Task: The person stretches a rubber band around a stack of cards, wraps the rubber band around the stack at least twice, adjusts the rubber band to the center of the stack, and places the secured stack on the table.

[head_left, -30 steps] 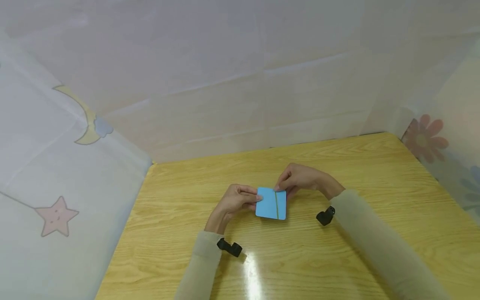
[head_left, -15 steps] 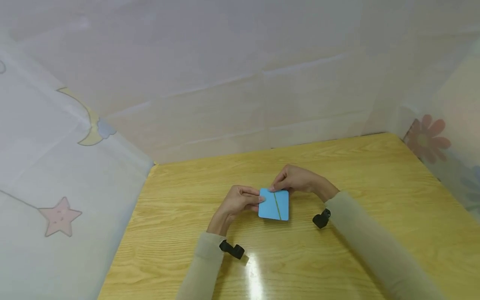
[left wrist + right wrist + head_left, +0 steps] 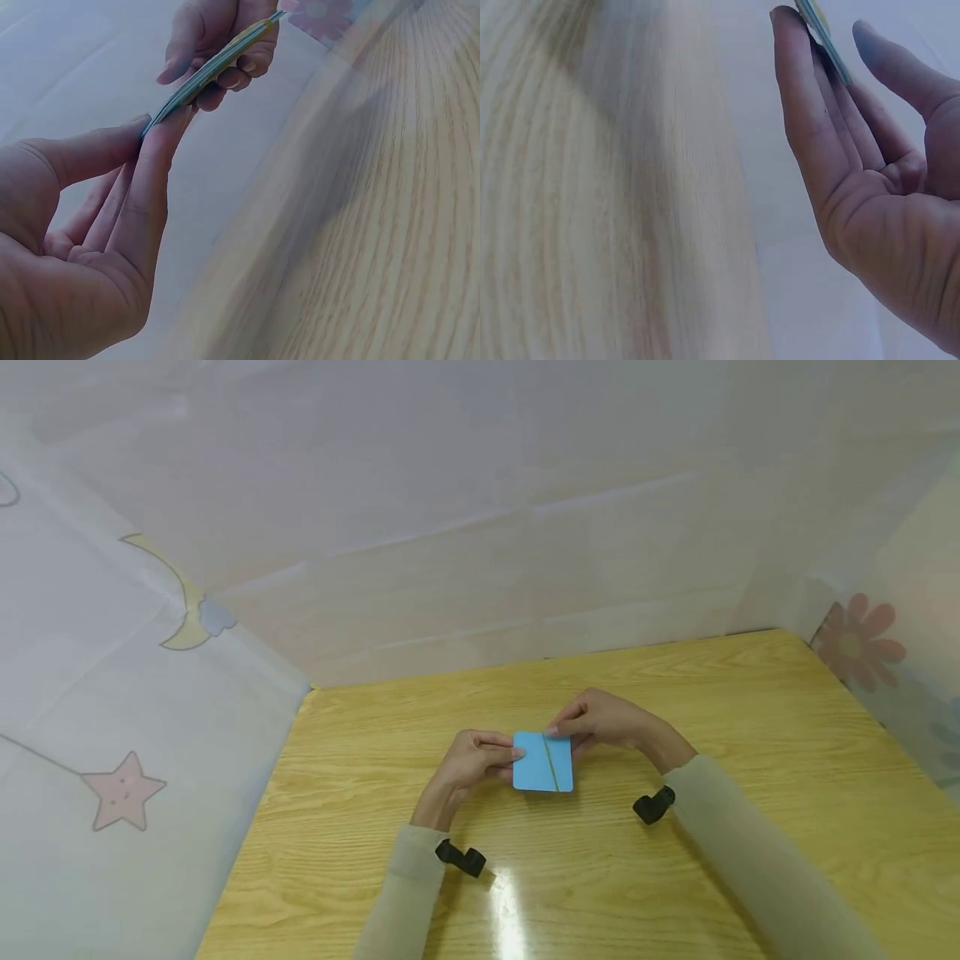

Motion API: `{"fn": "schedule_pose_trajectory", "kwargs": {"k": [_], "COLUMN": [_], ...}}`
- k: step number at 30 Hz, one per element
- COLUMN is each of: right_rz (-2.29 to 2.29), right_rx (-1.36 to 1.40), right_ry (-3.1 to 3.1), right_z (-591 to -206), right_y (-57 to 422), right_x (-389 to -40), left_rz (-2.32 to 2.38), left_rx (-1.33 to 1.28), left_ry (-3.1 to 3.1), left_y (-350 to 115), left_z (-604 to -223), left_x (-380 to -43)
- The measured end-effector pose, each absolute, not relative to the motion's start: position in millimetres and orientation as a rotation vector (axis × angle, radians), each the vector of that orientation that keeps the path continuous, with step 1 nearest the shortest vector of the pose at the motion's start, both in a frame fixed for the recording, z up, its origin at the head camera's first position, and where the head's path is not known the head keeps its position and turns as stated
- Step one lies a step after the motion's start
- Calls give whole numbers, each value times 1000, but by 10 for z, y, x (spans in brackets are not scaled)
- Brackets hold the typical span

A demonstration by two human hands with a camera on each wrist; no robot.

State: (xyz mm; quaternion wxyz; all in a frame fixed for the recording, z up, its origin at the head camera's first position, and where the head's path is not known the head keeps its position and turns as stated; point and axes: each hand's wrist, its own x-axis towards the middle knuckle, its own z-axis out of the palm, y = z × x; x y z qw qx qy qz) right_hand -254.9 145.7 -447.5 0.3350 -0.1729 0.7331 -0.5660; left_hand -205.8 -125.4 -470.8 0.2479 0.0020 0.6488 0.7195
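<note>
A thin stack of light blue square cards (image 3: 534,768) is held above the table, a yellowish rubber band (image 3: 551,762) slanting across its face. My left hand (image 3: 468,762) pinches the stack's left edge between thumb and fingers. In the left wrist view the card stack (image 3: 206,75) appears edge-on and slightly bowed. My right hand (image 3: 603,720) is at the stack's upper right, near the band's top end. Its straight fingers (image 3: 802,97) lie behind the stack in the right wrist view, and its thumb stands apart from the card face. The band's far side is hidden.
The wooden table (image 3: 360,877) spreads beneath both hands. A pale cloth wall (image 3: 420,527) rises at its back, with cloth also at left and right. A dark wrist camera (image 3: 461,857) sits on the left cuff, another wrist camera (image 3: 654,805) on the right.
The rubber band has shifted left at its upper end and now slants. The right hand moved left with that end, then back right. The left hand keeps its hold.
</note>
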Motion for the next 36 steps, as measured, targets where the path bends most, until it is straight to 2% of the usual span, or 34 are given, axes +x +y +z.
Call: {"fn": "schedule_pose_trajectory", "kwargs": {"k": [19, 36], "right_rz": [-1893, -2061], "right_rx": [-136, 53], "right_ry": [1739, 1654], "right_z": [-4652, -4700], "right_y": [1543, 1454], "right_x": [-2151, -2033], "left_rz": [2014, 2026], "left_rx": [-23, -47], "left_ry": [1778, 1795], "left_y": [-1297, -1277], "left_z": [-4708, -4768], "left_x": [-2104, -2097]}}
